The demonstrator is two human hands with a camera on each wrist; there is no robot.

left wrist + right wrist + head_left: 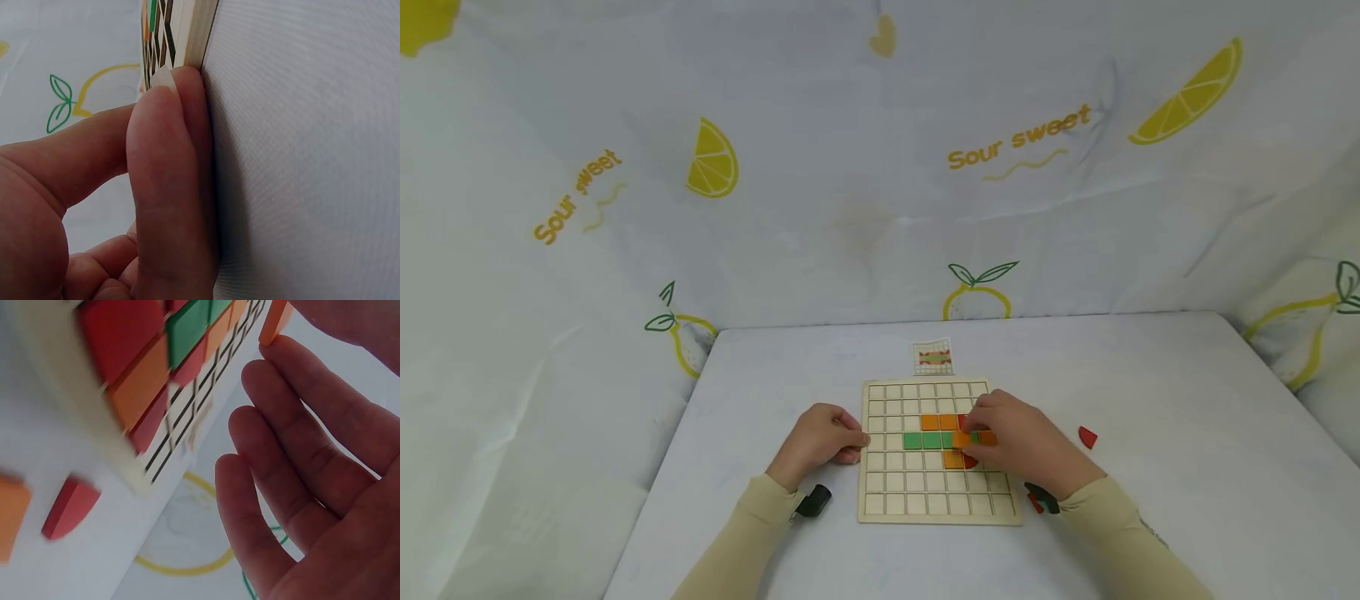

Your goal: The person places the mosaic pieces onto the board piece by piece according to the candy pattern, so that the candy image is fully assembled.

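A pale wooden grid board (917, 504) lies flat on the table. My left hand (826, 437) pinches its left edge, and the left wrist view shows the thumb (162, 156) and a fingertip at the board's rim (199, 34). Over the board, my right hand (1018, 433) pinches an orange square tile (962, 439) between thumb and index finger; the other fingers (269, 444) extend loosely. Beneath it runs a row of green tiles (931, 440), with orange tiles (939, 422) above and another orange tile (952, 459) below. Red tiles (122, 334) fill squares near the right edge, partly hidden by my hand in the head view.
A small pattern card (933, 357) lies just beyond the board. To the right rests a loose red quarter-round piece (1087, 437). More small pieces (1035, 502) lie by the right wrist, partly covered. A white printed cloth (850, 167) hangs behind the table.
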